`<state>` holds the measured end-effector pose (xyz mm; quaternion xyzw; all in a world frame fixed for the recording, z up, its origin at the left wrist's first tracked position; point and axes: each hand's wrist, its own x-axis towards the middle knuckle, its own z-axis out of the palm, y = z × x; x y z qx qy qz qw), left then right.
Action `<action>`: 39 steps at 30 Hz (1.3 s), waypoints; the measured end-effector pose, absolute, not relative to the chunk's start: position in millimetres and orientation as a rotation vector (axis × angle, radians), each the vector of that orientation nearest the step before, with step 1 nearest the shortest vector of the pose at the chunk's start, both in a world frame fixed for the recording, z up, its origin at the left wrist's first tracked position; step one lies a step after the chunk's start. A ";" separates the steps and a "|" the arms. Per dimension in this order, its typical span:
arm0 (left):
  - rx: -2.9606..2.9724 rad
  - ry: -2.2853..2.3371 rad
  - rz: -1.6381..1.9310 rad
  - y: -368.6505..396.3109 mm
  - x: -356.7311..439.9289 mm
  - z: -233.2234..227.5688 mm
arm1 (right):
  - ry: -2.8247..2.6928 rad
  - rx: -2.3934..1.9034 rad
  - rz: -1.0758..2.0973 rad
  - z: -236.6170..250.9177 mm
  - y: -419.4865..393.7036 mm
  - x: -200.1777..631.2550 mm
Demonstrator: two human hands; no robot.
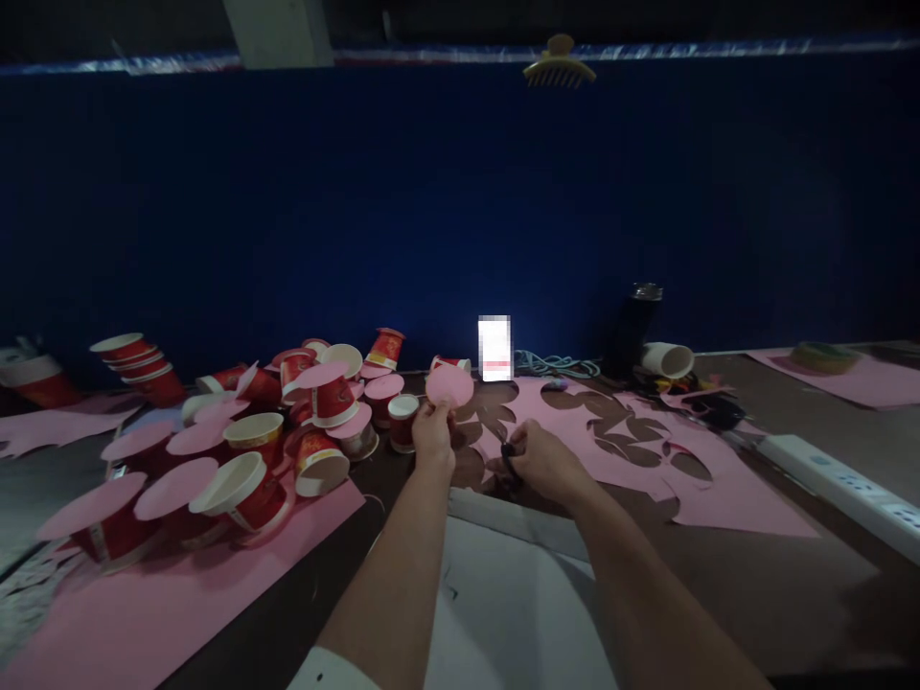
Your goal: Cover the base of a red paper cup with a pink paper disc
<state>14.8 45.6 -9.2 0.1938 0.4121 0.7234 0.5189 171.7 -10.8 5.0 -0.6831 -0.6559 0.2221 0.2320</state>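
Nearest to us are our bare forearms point(392, 575), reaching forward from the bottom edge, a white cuff point(331, 671) at the left one, with a pale, flat-topped surface point(517, 604) between them. The left grip point(434, 436) is narrow, pinching a pink paper disc point(449, 383) by its lower edge and holding it raised above the brown desk point(719, 585). The right grip point(539, 462) is closed around the black handles of a pair of scissors point(510, 462); we cannot tell whether the blades are parted. Beyond and to the right of the scissors lies a pink sheet point(733, 494) with many rounded holes cut in it. On our left crowd red paper cups point(334, 407), several topped with wide pink discs, others tipped over; another pink sheet point(179, 613) spreads in front of them. Straight ahead, a bright, blurred screen point(494, 347) stands upright, with a pale cable point(557, 365) beside it. Farther right we find a dark bottle point(632, 331), a white cup point(668, 360) on its side and a white power strip point(852, 494). A dark blue partition point(431, 192) rises behind, a yellow claw clip point(560, 65) near its top.
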 end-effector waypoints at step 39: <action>0.772 1.128 1.534 37.8 34.1 -24.0 | -1.926 -2.063 -0.071 2.7 6.2 178.2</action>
